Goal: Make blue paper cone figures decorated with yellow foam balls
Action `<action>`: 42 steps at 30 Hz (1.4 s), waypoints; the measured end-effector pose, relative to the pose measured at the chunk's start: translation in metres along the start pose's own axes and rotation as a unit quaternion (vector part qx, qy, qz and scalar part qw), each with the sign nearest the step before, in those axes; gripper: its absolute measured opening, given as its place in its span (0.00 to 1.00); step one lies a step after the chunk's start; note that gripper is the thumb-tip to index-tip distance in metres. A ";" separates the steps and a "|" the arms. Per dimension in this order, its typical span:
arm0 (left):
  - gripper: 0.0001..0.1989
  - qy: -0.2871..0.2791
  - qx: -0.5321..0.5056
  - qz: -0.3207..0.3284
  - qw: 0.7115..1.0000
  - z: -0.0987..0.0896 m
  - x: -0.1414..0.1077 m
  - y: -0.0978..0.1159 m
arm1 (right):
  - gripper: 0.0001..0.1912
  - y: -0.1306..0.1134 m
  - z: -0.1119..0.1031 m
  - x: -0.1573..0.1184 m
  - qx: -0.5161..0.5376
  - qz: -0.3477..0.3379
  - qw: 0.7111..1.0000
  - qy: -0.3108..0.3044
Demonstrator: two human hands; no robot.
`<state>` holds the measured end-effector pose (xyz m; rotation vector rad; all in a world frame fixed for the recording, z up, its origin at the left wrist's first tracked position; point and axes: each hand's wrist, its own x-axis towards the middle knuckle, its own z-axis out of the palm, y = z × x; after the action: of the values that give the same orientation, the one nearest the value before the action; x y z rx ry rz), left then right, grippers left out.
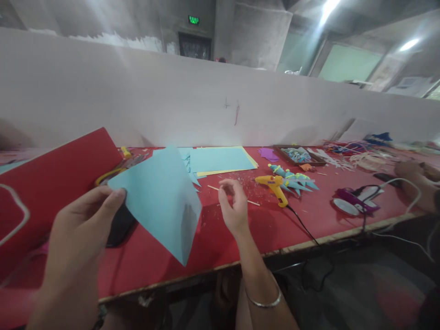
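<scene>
My left hand [84, 220] pinches the left corner of a light blue sheet of paper [160, 192] between thumb and fingers. The sheet is held up over the table, with its right edge bent. To its right my right hand [235, 208] hovers, fingers curved and apart from the thumb, nothing visible in it. Behind that hand a thin wooden stick [253, 203] lies on the red table. A yellow glue gun [273, 184] rests just right of the hand, and blue paper cones with yellow trim [292, 176] lie beyond it.
Light blue and yellow sheets [220, 159] lie at the back, near purple paper [268, 154] and a tray of scraps [300, 156]. A red board [62, 169] stands at left. A purple device with cords [357, 201] lies right, near another person's hand [417, 181]. A white partition [192, 101] rises behind.
</scene>
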<state>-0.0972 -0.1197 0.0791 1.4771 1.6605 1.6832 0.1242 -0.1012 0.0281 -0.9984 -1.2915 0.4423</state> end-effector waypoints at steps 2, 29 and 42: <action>0.10 0.023 -0.022 -0.037 0.999 0.002 -0.007 0.009 | 0.08 -0.012 0.003 -0.005 0.057 -0.009 0.995 -0.077; 0.15 -0.372 -0.265 0.096 0.884 0.042 -0.035 0.029 | 0.25 -0.057 0.006 -0.018 0.231 0.020 0.925 -0.301; 0.16 -0.374 -0.262 0.101 0.884 0.040 -0.035 0.026 | 0.20 -0.055 0.002 -0.016 0.182 -0.012 0.937 -0.299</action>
<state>-0.0398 -0.1345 0.0778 1.7208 0.6038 1.2388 0.1047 -0.1415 0.0632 -0.5423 -1.6770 0.9809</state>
